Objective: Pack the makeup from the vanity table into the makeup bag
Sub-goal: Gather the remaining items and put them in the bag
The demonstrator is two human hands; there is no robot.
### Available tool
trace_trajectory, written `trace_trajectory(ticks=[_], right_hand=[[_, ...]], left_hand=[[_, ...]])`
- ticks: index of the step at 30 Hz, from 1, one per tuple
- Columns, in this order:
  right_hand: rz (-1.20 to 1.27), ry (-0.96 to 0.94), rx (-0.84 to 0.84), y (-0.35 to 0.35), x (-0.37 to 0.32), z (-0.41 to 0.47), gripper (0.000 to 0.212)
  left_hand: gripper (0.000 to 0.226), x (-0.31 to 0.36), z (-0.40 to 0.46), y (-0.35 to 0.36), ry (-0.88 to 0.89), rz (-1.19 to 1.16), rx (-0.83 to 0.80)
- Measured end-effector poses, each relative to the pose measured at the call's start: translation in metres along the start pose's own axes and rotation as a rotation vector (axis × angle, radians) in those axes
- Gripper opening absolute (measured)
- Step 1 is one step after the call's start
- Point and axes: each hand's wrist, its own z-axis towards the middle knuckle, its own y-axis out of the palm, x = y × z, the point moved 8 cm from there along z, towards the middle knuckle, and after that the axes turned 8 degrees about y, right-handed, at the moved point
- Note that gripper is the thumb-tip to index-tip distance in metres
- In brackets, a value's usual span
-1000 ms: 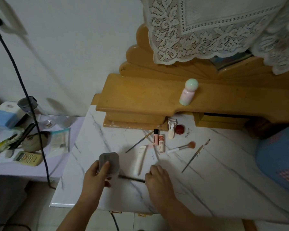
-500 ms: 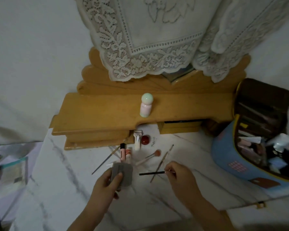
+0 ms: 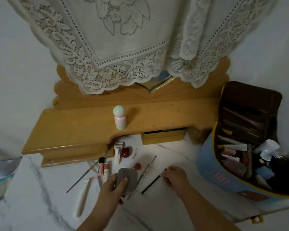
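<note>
- Your left hand still grips the grey rounded-square compact, thumb across its lid.
- Your right hand pinches the thin black pencil, now tilted with its far tip toward 7 o'clock; half a second ago it lay level.
- The open blue fabric makeup bag at 3 o'clock is fully in view, so depositing looks imminent.
- Its contents are too dark to identify; its right side is cut off.

Two hands: left hand, right hand. One grey compact. One black pencil. Three thin brushes, fanned 10 to 2 o'clock. Two lip tubes. One white tube. One red pot. One pink bottle. One makeup bag, 3 o'clock.
</note>
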Motion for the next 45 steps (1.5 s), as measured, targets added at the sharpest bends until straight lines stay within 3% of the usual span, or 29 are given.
trace_trajectory(ticks=[3, 6, 8, 11, 14, 17, 20, 24, 29, 32, 37, 45], right_hand=[[0.043, 0.02, -0.042, -0.002, -0.002, 0.005, 0.037], [0.011, -0.076, -0.137, -0.014, -0.02, -0.011, 0.018], [-0.033, -0.185, -0.227, -0.026, -0.037, -0.028, 0.016], [-0.118, -0.36, -0.331, -0.052, -0.059, -0.053, 0.014], [-0.185, -0.459, -0.314, -0.087, -0.069, -0.058, 0.019], [-0.143, -0.409, -0.301, -0.129, -0.068, -0.053, 0.018], [-0.037, -0.391, -0.227, -0.177, -0.071, -0.047, 0.013], [0.058, -0.413, 0.091, -0.252, -0.077, -0.037, 0.026], [-0.052, -0.422, 0.334, -0.294, -0.081, -0.025, 0.027], [-0.169, -0.406, 0.36, -0.291, -0.082, -0.02, 0.026], [-0.41, -0.363, 0.191, -0.261, -0.077, -0.012, 0.035], [-0.972, -0.418, 0.416, -0.236, -0.075, -0.014, 0.027]], left_hand=[[0.011, 0.008, 0.003, 0.02, -0.004, 0.014, 0.015], [0.012, 0.022, 0.008, 0.047, 0.037, 0.062, -0.019], [0.007, 0.034, 0.011, 0.071, 0.073, 0.085, -0.064], [0.019, 0.056, 0.013, 0.112, 0.136, 0.147, -0.134], [0.027, 0.072, 0.015, 0.156, 0.2, 0.184, -0.182], [0.008, 0.087, 0.015, 0.194, 0.252, 0.182, -0.22], [0.024, 0.101, 0.023, 0.222, 0.29, 0.223, -0.246], [0.03, 0.128, 0.034, 0.257, 0.358, 0.236, -0.338], [0.05, 0.15, 0.055, 0.287, 0.394, 0.263, -0.373], [0.054, 0.162, 0.068, 0.298, 0.431, 0.33, -0.351], [0.039, 0.187, 0.076, 0.311, 0.559, 0.414, -0.342], [0.038, 0.185, 0.085, 0.324, 0.561, 0.412, -0.427]])
